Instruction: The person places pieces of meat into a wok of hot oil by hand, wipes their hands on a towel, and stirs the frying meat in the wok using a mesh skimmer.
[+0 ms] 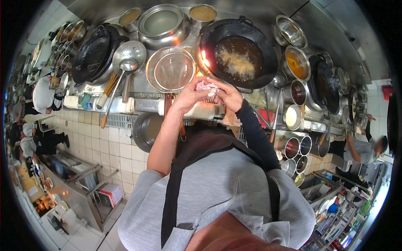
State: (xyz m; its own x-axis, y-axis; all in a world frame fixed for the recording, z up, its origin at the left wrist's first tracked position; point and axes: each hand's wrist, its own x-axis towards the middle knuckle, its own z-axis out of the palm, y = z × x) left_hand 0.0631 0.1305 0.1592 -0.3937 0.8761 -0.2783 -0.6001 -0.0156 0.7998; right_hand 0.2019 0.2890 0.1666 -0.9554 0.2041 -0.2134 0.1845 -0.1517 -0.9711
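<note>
Both of my hands are raised together in front of the wok. My left hand (189,95) has its fingers curled round one side of a pale pink-and-white lump (208,88), which looks like raw, coated meat. On the other side, my right hand (229,95) grips the same lump, its thumb and fingers partly covering it. Just beyond my hands sits a black wok (264,58) of dark oil, where a golden, bubbling mass (236,62) is frying. A round mesh strainer (171,69) lies close to my left hand.
Flames (205,58) show at the wok's left rim. A perforated skimmer (129,52) and a large steel pot (161,23) are on the left. At right stand a bowl of orange liquid (296,62) and a ladle (279,79). Another person (362,150) works at far right.
</note>
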